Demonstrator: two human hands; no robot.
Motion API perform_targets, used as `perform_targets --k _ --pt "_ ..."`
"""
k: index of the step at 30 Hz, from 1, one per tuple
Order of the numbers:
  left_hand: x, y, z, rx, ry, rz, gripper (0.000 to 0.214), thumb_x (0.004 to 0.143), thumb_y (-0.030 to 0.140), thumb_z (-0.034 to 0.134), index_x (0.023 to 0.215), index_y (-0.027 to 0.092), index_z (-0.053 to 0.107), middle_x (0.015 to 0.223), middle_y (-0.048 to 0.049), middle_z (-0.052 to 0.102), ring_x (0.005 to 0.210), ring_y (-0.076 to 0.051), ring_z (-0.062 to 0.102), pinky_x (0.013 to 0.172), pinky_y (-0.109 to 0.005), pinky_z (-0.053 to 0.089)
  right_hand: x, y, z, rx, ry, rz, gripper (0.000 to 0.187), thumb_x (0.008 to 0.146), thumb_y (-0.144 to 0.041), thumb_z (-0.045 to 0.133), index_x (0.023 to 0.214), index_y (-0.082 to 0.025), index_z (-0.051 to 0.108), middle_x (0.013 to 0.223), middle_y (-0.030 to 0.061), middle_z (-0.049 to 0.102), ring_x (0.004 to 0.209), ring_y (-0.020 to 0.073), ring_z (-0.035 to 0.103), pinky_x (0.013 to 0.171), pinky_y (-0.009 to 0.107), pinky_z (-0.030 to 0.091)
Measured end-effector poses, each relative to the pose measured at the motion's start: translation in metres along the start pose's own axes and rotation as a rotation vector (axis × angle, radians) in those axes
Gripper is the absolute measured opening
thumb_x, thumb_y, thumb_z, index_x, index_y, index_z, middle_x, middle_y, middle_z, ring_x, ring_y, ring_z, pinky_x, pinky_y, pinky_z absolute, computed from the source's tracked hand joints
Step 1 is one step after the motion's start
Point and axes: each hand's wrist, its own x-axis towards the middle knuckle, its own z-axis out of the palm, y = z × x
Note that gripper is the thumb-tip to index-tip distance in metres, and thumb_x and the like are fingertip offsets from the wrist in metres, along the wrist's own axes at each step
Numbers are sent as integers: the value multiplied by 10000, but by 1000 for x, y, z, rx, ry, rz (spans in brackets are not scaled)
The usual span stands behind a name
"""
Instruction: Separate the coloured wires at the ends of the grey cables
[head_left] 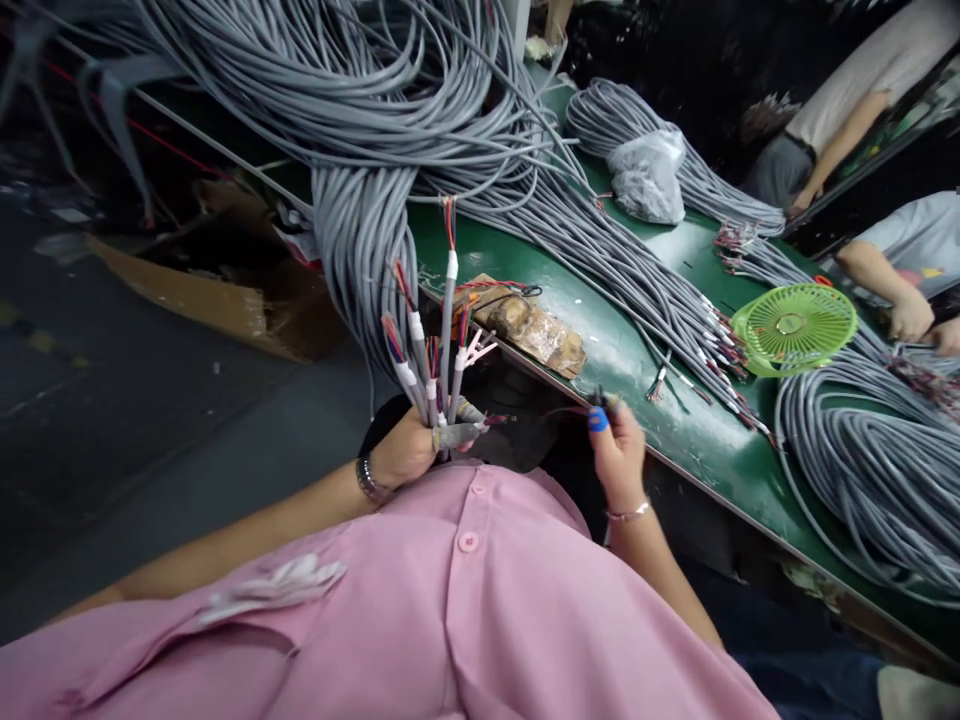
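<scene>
Near the front of the pink shirt, my left hand [420, 440] is closed around several grey cables [448, 320] that stand upright. White sleeves wrap their upper ends, and thin coloured wires [450, 222] fan out at the tips. Grey covers sit on some of this hand's fingers, and a short dark-red wire end [501, 419] sticks out past them to the right. My right hand [619, 450] is apart from the bundle, by the table edge, with a blue cover on the thumb. Its fingers are closed on a small dark item that I cannot make out.
A green table [600, 300] carries large coils of grey cable [360, 110], a taped brown block [536, 328], a plastic bag [649, 175] and a green fan [795, 328]. Two people work at the far right. A cardboard box [247, 310] lies on the floor, left.
</scene>
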Motion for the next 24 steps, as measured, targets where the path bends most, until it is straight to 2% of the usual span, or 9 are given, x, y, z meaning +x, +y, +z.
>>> perform_targets --k 2,6,8,11,12,16,17,20,24 --pt "4 1 0 -93 44 -11 196 705 280 779 788 133 681 607 -4 610 534 -104 504 527 -235 409 14 6 -33 -385 241 -151 442 877 -488 519 1153 -156 615 975 113 651 864 241 582 780 351 441" --pt "11 6 -2 -243 113 -51 212 670 255 801 804 131 694 665 -24 640 550 -101 514 513 -225 418 37 17 -80 -951 371 -184 464 897 -434 470 1190 -101 605 1002 177 646 940 312 584 832 439 433" --pt "14 7 -5 -314 130 -48 196 671 234 795 815 136 705 687 -32 650 558 -97 516 513 -219 423 39 18 -84 -1081 398 -252 479 866 -421 517 1171 -62 606 1104 235 613 1042 361 550 890 498 410" --pt "16 13 -7 -393 142 -45 174 673 228 786 796 128 714 673 -40 640 553 -95 510 504 -216 425 27 14 -60 -977 437 -393 464 877 -361 515 1239 -74 560 1222 243 568 1149 351 514 953 498 396" --pt "16 15 -6 -413 147 -41 179 668 230 786 793 123 716 664 -41 635 552 -96 511 503 -217 429 22 10 -45 -878 332 -431 399 897 -331 495 1215 -106 577 1149 206 613 1091 310 557 930 452 424" --pt "20 29 0 -493 161 -34 188 665 230 777 791 109 709 613 -27 604 527 -94 514 503 -217 444 3 -11 28 -631 -472 -440 239 925 -305 482 1050 -202 658 954 90 703 850 205 645 774 302 467" --pt "21 33 3 -509 165 -35 182 669 229 773 786 108 704 607 -24 603 519 -91 514 502 -216 446 2 -17 46 -647 -604 -433 226 922 -329 500 1002 -201 668 912 78 709 802 192 645 727 282 457" --pt "22 41 11 -538 184 -42 172 668 219 764 774 105 691 600 -22 607 506 -88 521 497 -210 449 3 -32 88 -825 -725 -446 237 891 -384 551 873 -177 666 808 68 704 699 178 632 624 265 403" --pt "18 45 14 -542 268 -45 176 664 217 763 769 102 681 587 -14 607 503 -90 538 504 -208 467 4 -42 116 -1016 -686 -505 293 886 -419 532 812 -162 651 805 86 707 690 189 644 595 269 380"
